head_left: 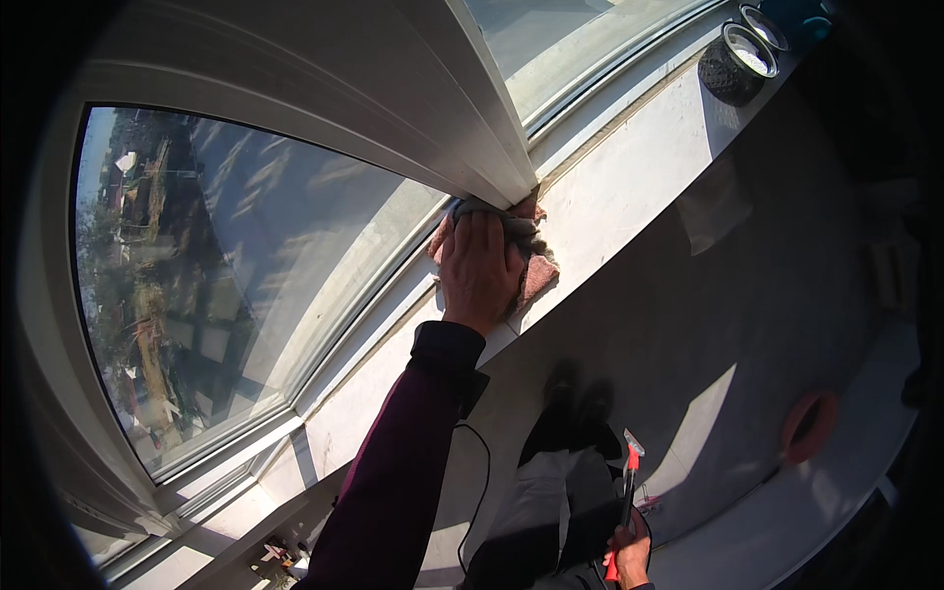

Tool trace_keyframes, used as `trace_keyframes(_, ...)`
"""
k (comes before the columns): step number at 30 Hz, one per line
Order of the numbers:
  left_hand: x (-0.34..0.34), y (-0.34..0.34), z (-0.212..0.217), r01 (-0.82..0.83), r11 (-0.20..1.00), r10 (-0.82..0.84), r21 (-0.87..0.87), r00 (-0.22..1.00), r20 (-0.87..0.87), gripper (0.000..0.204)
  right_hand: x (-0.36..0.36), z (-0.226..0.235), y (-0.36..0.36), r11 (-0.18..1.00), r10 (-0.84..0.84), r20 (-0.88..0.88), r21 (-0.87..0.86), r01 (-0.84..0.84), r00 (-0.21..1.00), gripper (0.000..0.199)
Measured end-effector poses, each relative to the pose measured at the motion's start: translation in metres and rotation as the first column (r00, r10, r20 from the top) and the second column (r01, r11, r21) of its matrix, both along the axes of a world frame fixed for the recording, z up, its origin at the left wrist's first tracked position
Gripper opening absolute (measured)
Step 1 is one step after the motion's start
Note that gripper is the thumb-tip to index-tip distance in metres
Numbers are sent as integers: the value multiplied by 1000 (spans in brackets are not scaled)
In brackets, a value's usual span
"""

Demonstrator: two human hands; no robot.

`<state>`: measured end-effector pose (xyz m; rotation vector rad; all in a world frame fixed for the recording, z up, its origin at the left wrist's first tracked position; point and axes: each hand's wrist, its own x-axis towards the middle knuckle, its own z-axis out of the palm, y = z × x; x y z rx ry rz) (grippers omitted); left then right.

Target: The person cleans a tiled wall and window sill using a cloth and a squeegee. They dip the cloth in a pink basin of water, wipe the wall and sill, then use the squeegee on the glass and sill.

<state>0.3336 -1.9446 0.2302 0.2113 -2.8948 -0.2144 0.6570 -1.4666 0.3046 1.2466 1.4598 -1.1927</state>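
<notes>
head view: left hand (480,264) clutches rag (538,279), whose loose folds could snag on post (500,162) just ahead; right hand (630,553) grips scraper (628,492).

The rag (538,279) is rough cloth, the windowpane (261,226) glossy.

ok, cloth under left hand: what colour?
Cloth: pinkish red and grey, best seen in the head view.

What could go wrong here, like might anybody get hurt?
The scraper in the right hand might cut someone if its tip is sharp. The dark cable could snag a foot. The black container stands by the edge of the sill, so a bump might knock it off.
</notes>
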Motion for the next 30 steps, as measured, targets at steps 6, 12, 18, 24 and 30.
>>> trace_keyframes(6, 56, -45, 5, 62, 988, -63, -143, 998, 1, 48, 7, -10, 11, 1000, -21, -11, 15, 21, 1000, 66)
trace_keyframes(12, 108, -56, 4, 7, 970, 5, -241, 999, 51, 51, 15, -14, 11, 996, -90, -4, -19, 90, 996, 65)
trace_keyframes(18, 34, -20, -6, 147, 988, -143, -46, 986, 80, 57, 35, -24, 14, 978, -207, -11, 21, 208, 978, 64)
trace_keyframes(24, 12, -18, -10, 135, 991, -136, 15, 991, 19, 63, 58, -19, -31, 940, -329, -67, 66, 334, 942, 63)
trace_keyframes(30, 86, -75, -12, 224, 973, -217, -48, 969, 119, 65, 121, -16, -136, 953, -301, -79, 23, 303, 951, 67)
